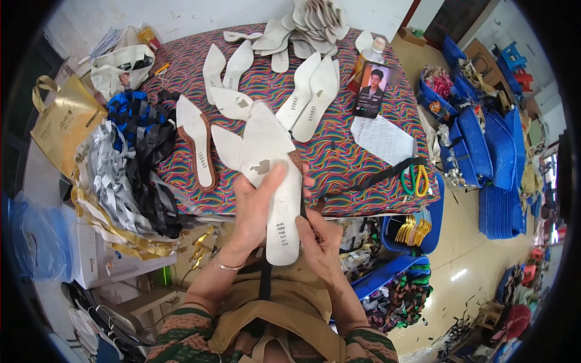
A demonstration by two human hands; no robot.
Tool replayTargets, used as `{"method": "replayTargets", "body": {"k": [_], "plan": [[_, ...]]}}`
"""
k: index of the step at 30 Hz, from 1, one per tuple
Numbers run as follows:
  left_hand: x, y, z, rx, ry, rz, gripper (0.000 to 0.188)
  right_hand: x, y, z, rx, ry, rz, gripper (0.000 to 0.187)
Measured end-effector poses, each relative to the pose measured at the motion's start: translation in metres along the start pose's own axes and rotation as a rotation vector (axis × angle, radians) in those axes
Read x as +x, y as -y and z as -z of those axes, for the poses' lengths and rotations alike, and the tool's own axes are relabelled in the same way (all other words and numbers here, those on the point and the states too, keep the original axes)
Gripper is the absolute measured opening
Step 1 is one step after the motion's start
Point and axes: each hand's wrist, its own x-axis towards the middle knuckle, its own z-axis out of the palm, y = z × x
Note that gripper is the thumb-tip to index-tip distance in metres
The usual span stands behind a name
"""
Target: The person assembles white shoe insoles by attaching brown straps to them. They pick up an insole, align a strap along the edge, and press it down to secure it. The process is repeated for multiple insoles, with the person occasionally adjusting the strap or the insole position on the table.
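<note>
Clamped firmly, thumb on top and fingertips peeking out past the right edge: that's the left hand (251, 209) on a white pointed-toe insole (283, 209), held over the table's near edge, heel toward the body. At its right edge, the right hand (321, 237) has its fingers bunched beside a black strip (303, 204); whether they pinch it, I can't tell.

Now from far left: a gold carrier bag (63, 130), then heaped silver straps (109, 175), with blue straps (126, 115) above and black straps (154, 148) alongside. Next, a brown-edged insole (192, 136) lies flat on the swirly tablecloth (239, 187). Past the hands, at the back, comes a messy pile of insoles (321, 24). Further right, a smartphone (370, 94) stands against a bottle (376, 49) (a portrait on screen, no less!), then scissors (414, 179) with green and yellow handles, and blue plastic bins (493, 148) over on the floor.
</note>
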Motion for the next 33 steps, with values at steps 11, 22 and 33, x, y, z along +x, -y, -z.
{"method": "replayTargets", "body": {"k": [11,22,33], "plan": [[-0.008,0.0,0.015,0.057,0.098,0.156,0.032,-0.007,0.001,-0.008,-0.264,-0.076,0.209,0.008],[-0.021,0.028,0.013,-0.077,0.354,0.393,0.014,0.043,0.029,0.053,0.093,-0.057,-0.072,0.01],[-0.021,0.026,0.017,0.22,0.356,0.298,0.014,0.032,-0.01,0.03,0.226,-0.026,0.003,0.016]]}}
